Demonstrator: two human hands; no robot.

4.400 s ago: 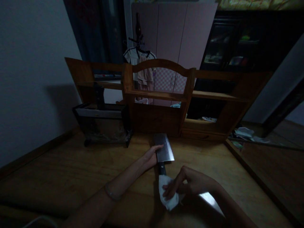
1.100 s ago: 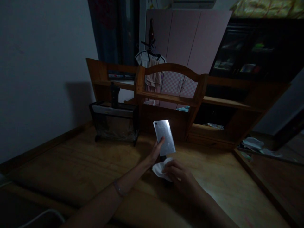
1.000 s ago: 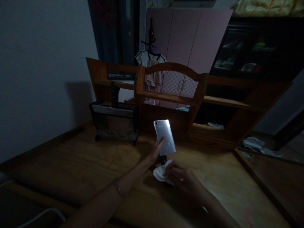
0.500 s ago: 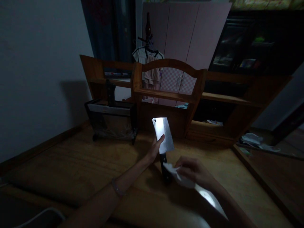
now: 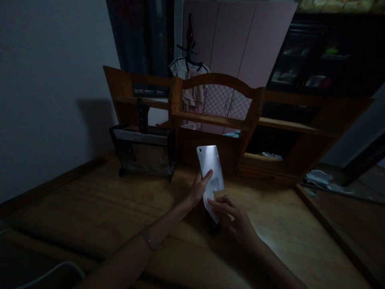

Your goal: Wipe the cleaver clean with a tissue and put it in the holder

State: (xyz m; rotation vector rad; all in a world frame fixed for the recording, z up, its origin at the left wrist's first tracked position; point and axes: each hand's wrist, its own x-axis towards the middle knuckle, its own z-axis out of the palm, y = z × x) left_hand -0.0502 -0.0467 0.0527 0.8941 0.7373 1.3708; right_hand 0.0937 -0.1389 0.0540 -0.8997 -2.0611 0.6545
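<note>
– Dim room, with a pink wardrobe (image 5: 231,44) behind the wooden shelf unit (image 5: 207,118) on the counter (image 5: 99,196). Anything near the wall?
– Yes, a black-framed holder (image 5: 150,137) with a black knife handle (image 5: 143,116) sticking up.
– And in the left hand (image 5: 200,188)?
– A cleaver (image 5: 212,166), tilted, blade upward, in front of the shelf unit. Pinching that blade, with the thumb on its near face.
– And with the right hand (image 5: 231,210)?
– Touching white tissue (image 5: 212,213) laid over the cleaver's handle, with fingers bent. Cannot tell whether pinching it from beneath, with the thumb out of clear sight.
</note>
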